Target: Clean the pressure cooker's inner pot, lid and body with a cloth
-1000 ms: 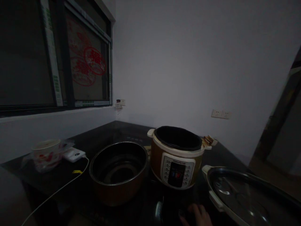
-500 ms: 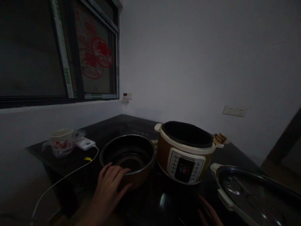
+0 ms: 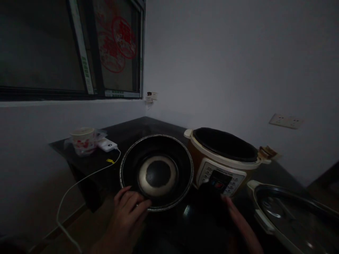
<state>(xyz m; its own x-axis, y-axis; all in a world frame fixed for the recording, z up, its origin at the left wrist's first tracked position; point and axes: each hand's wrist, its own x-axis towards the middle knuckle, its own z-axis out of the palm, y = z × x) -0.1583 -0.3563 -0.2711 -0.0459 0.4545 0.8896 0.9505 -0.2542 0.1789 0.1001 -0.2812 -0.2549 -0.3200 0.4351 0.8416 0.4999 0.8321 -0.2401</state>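
Note:
My left hand [image 3: 127,214] grips the near rim of a round metal inner pot [image 3: 159,173], thumb inside and fingers outside. The pot is tipped towards me, so its dark inside and pale ringed bottom show. Right of it stands an open brown and cream electric pressure cooker [image 3: 225,165] with a button panel on its front. My right hand [image 3: 239,224] reaches towards that panel, closed around a dark thing [image 3: 209,197] that I cannot make out in the dim light.
The dark countertop [image 3: 137,125] fills a corner under a window. The cooker's lid [image 3: 293,215] lies at the right. At the left are a patterned cup in plastic [image 3: 83,141] and a white power bank [image 3: 107,144] whose cable [image 3: 79,183] hangs off the edge.
My left hand came in, took the pot's rim and tipped the pot towards me. My right hand rose with the dark thing to the cooker's front. The view shifted left.

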